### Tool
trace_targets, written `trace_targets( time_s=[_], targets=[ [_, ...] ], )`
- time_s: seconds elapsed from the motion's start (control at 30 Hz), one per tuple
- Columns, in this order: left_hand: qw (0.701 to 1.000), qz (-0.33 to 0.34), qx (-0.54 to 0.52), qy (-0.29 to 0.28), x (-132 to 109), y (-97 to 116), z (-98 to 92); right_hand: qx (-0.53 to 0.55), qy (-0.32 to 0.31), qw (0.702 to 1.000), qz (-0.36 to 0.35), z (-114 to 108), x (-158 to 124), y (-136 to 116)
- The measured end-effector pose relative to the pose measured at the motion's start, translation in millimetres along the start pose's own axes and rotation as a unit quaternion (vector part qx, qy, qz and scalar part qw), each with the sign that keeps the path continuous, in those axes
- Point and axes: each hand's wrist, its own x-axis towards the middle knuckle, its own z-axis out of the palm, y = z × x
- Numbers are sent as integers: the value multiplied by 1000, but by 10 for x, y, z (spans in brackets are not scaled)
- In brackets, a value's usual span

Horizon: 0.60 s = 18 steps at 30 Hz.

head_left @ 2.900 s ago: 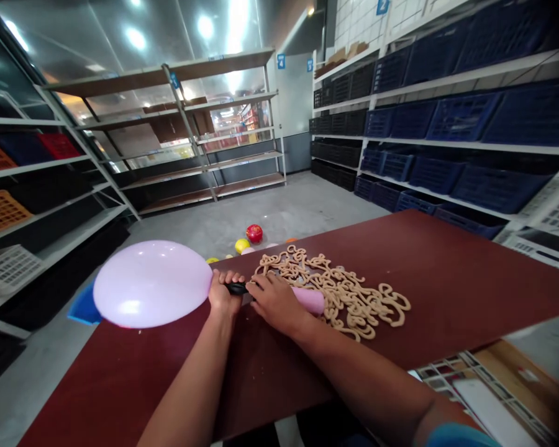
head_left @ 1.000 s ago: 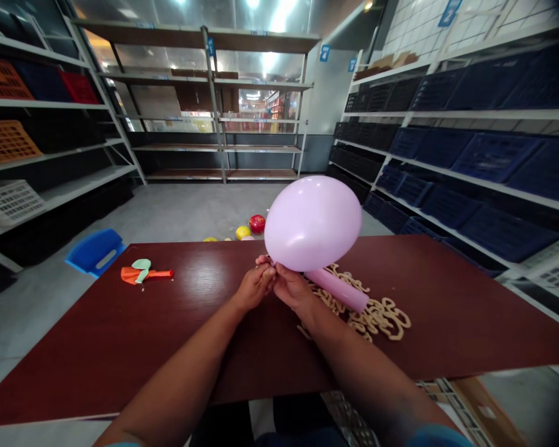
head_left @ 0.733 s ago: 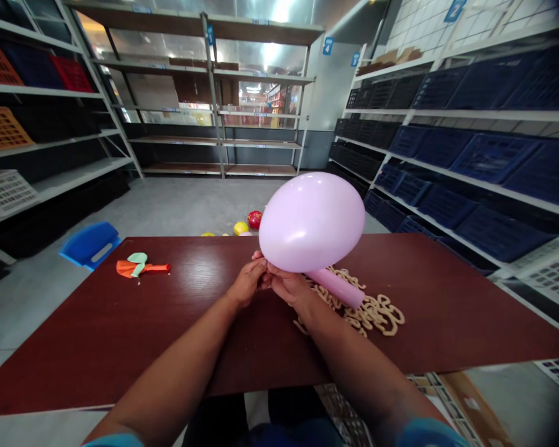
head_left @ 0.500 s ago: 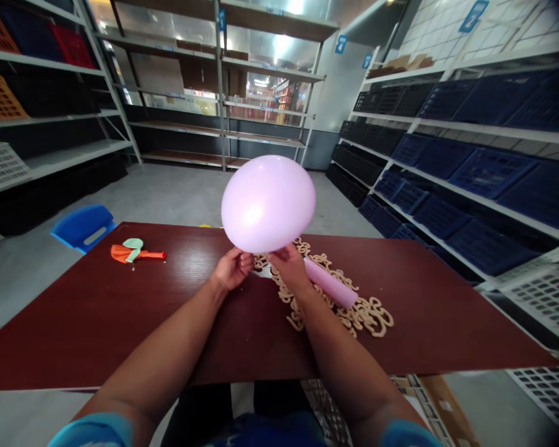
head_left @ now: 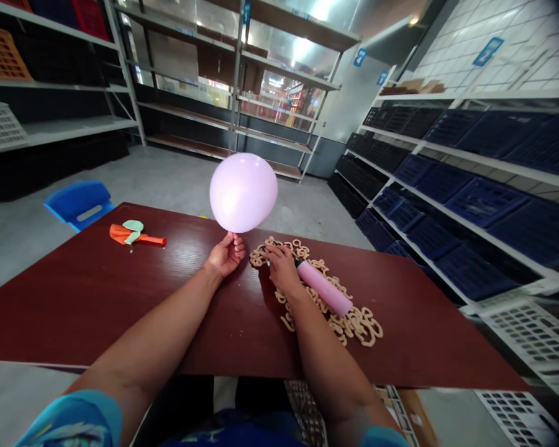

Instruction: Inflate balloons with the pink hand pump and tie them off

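An inflated pale pink balloon (head_left: pixel 243 192) stands above the table, its neck pinched in the closed fingers of my left hand (head_left: pixel 227 254). My right hand (head_left: pixel 283 267) is apart from the balloon, palm down, fingers stretched over a heap of tan curly pieces (head_left: pixel 366 326). Beside that hand, a pink cylinder (head_left: pixel 327 287) with a black end lies across the heap, looking like a balloon hand pump. Whether my right fingertips touch the pieces or the black end, I cannot tell.
An orange deflated balloon (head_left: pixel 121 234) and a mint green one (head_left: pixel 133 225) lie at the left of the dark red table (head_left: pixel 168 323). A blue chair (head_left: pixel 80 202) stands beyond the left edge. Shelves with blue crates (head_left: pixel 479 251) line the right side.
My right hand has left the balloon and moved down to the heap beside the pink cylinder. The balloon has shifted left, held by my left hand alone. The camera view has tilted.
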Motion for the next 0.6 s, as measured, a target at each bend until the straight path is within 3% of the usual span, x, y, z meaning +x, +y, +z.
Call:
trace_targets(
  time_s=[0.13,0.23,0.33,0.43,0.6],
  targets=[
    [1000,-1,8,15,-10,-8,26,-47,-71,996,18,-9,-30,-41],
    [1000,-2,3,24,-13,-3,36,-16,-58,998,3,-54,-24,-55],
    [1000,-3,-2,20,-11,3,26,99,54,994,-12,-138,-9,-64],
    [1000,-4,1,3,-6,-6,9,224,196,954,34,-223,-8,-75],
    [1000,-21,10,-8,-1,-40,1,382,268,874,134,-254,-2,-105]
  ],
)
